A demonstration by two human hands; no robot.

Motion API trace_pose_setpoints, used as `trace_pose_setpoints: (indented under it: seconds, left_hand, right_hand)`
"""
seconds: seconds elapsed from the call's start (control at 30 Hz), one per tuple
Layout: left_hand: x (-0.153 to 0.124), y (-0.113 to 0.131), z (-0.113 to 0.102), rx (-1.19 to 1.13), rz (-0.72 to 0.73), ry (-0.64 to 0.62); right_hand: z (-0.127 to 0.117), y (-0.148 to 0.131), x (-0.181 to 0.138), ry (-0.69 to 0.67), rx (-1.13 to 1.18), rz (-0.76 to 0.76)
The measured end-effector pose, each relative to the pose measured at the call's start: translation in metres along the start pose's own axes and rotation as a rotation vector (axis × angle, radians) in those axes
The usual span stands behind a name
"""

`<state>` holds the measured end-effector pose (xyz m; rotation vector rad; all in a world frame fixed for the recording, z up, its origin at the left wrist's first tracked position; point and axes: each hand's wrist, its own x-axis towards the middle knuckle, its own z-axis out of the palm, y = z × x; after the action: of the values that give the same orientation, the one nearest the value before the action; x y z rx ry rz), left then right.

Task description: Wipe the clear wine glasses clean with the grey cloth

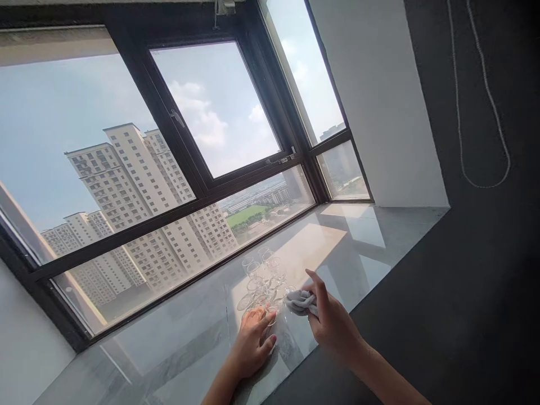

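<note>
The front edge of the polished windowsill (181, 349) is running diagonally just below the right fingers, with the right hand overlapping it in view. Beyond the fingertips of both hands, the dark window frame (172, 226) is bounding the far side, its lower rail lying near the farthest glasses. Left of the left fingers, a broad stretch of sill is giving sideways room; past the right fingers, more sill is extending in sunlit and shaded patches toward the white side wall (379, 101).

The left hand (252, 340) is resting at the near end of a cluster of transparent drinking glasses (260, 286), its fingers curving over the closest one and its thumb standing apart. Whether they are gripping that glass or only touching it, I cannot tell. The other glasses are sitting close together just ahead of these fingertips, overlapping in view.

The right hand (331, 320) is grasping a bunched light-grey cloth (298, 302), the thumb and lower fingers closing on it while the index finger is pointing upward, off the cloth. The cloth is hanging just beside the glasses, between them and the right palm; contact with them is hard to judge.
</note>
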<state>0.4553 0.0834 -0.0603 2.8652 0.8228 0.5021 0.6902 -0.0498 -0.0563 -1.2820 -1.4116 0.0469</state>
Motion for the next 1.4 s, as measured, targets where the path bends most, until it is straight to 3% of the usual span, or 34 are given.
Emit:
trace_pose_setpoints:
  seconds: [0.17,0.43,0.6,0.93,1.13,1.27,1.4]
  left_hand:
    - [-0.002,0.004,-0.002,-0.029,-0.004,0.092]
    - [0.005,0.008,-0.004,0.002,0.016,0.008]
    - [0.005,0.004,0.0,0.028,-0.037,0.035]
    - [0.005,0.0,0.0,0.008,-0.06,-0.042]
    - [-0.02,0.004,-0.015,0.043,-0.093,-0.083]
    - [-0.056,-0.025,-0.036,0.117,-0.178,-0.084]
    - [-0.086,-0.089,-0.059,0.25,-0.435,-0.054]
  right_hand:
    - [0.001,0.006,0.001,0.001,-0.022,0.002]
    - [0.011,0.034,-0.002,0.024,-0.137,0.016]
    - [0.017,0.051,-0.007,0.044,-0.162,0.01]
    - [0.023,0.063,-0.01,0.095,-0.214,-0.051]
    - [0.02,0.064,-0.012,0.047,-0.216,-0.081]
    - [0.019,0.065,-0.013,0.039,-0.225,-0.082]
    - [0.02,0.066,-0.013,0.043,-0.251,-0.083]
